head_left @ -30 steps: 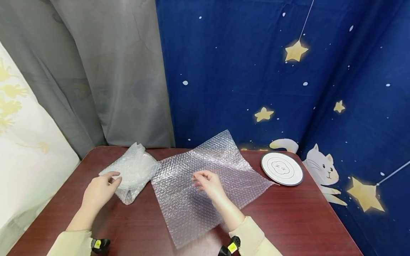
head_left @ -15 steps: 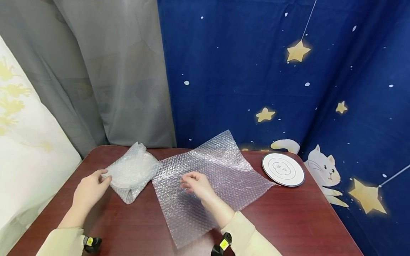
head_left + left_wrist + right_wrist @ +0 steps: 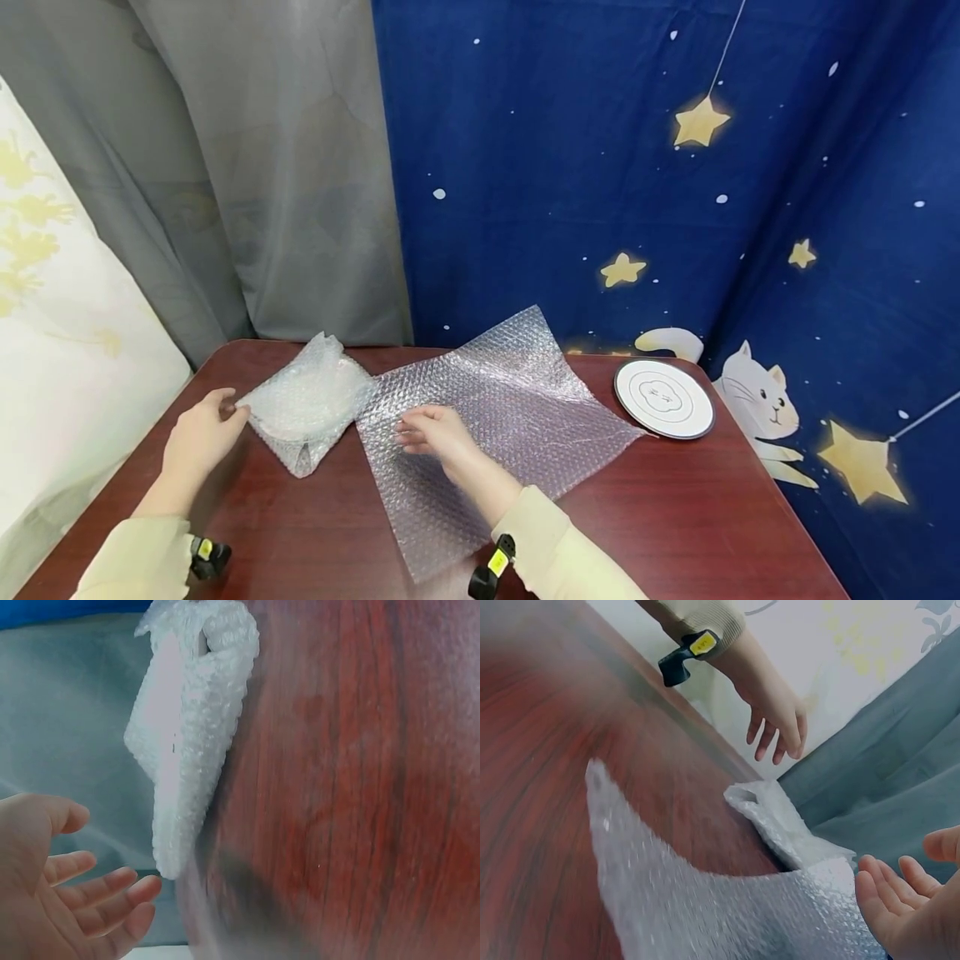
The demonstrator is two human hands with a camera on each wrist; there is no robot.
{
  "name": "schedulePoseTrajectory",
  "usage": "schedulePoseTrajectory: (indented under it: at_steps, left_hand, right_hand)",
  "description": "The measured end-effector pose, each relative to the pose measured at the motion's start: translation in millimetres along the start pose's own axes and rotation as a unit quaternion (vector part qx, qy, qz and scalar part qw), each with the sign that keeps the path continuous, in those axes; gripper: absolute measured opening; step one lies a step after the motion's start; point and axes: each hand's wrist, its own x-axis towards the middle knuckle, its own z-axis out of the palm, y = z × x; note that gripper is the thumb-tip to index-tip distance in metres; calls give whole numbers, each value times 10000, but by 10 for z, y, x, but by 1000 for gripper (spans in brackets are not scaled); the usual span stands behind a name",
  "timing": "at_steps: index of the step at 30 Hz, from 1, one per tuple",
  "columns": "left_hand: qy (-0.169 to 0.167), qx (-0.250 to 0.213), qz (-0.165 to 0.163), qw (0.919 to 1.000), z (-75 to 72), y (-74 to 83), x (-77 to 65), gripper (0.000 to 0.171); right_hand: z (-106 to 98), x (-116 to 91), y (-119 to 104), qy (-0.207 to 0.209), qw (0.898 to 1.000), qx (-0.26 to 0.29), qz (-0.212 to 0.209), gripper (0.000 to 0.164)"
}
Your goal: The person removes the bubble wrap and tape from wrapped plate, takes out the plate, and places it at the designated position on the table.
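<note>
A bubble-wrapped packet (image 3: 307,400) lies at the back left of the table, a pale round shape showing through it. Beside its left corner hovers my left hand (image 3: 198,437), fingers loosely bent and holding nothing; the left wrist view shows a gap between the fingers (image 3: 105,904) and the packet. A large sheet of bubble wrap (image 3: 495,392) is spread over the middle, its left edge meeting the packet. My right hand (image 3: 442,437) hangs above the sheet's left part, relaxed, with nothing in it.
A white plate (image 3: 663,400) with a dark rim sits at the back right of the red-brown table (image 3: 675,525). Behind the table hang a grey curtain (image 3: 300,208) and a blue curtain (image 3: 525,167) with stars.
My left hand has moved left, from over the packet's edge to outside its corner. My right hand has moved left over the sheet. Packet, sheet and plate stay in place.
</note>
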Motion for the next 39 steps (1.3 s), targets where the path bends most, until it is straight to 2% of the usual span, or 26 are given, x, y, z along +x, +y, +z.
schedulePoseTrajectory:
  at_steps: [4,10,20,24,28,32,39]
  left_hand:
    - [-85,-18,-124,9999,-8,-66,43,53]
    - [-244,-66,-394,9989,-28,-158,35,56]
    - [-355,-475,-720,9956,-94,-309,78,59]
    - [-499,-902,-964,9900,-105,-357,69,61]
    - [-650,-1418,-1242,9799,-95,-379,69,63]
    - [-707,-1571,-1371,9755,-63,-364,113,64]
    - [-802,-1601,-1315,9750,-23,-319,194,64]
  right_hand:
    - [89,29,18,-57,9998,154,68,28]
    - [213,108,64,-84,9995,234,197,32]
    - [382,221,177,-197,9975,477,478,40]
    - [446,246,225,-235,9958,623,622,43]
    - [506,271,267,-318,9936,774,754,47]
    - [517,308,315,-331,9908,966,891,52]
    - [504,372,407,-275,9879,1166,988,56]
